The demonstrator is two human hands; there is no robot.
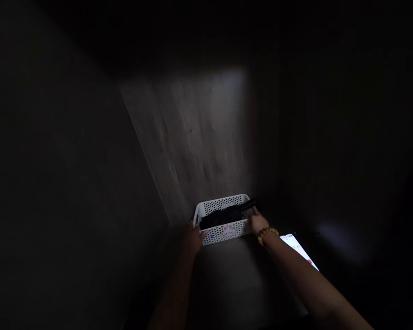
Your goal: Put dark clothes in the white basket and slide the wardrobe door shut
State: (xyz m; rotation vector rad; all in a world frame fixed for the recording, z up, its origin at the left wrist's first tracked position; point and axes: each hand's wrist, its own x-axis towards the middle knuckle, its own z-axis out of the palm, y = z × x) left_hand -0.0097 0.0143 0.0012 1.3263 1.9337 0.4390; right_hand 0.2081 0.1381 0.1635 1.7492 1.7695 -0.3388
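Observation:
A white perforated plastic basket [217, 236] with a pink sticker on its near side is between my hands. My left hand [193, 238] grips its left end, thumb over the near corner. On the right end, my right hand [257, 222] is closed around the side, with a yellow bead bracelet [267, 234] at the wrist. Inside the basket lies a dark, bunched item [223, 215], too dark to name; its black handle-like end [248, 204] sticks out over the right rim. Fingers beneath the basket are hidden.
A phone with a lit screen [298, 247] lies to the right, partly behind my right forearm. Wood-grained panels [192, 133] rise behind the basket, and a dark panel [72, 183] stands at the left. Most of the surroundings are in deep shadow.

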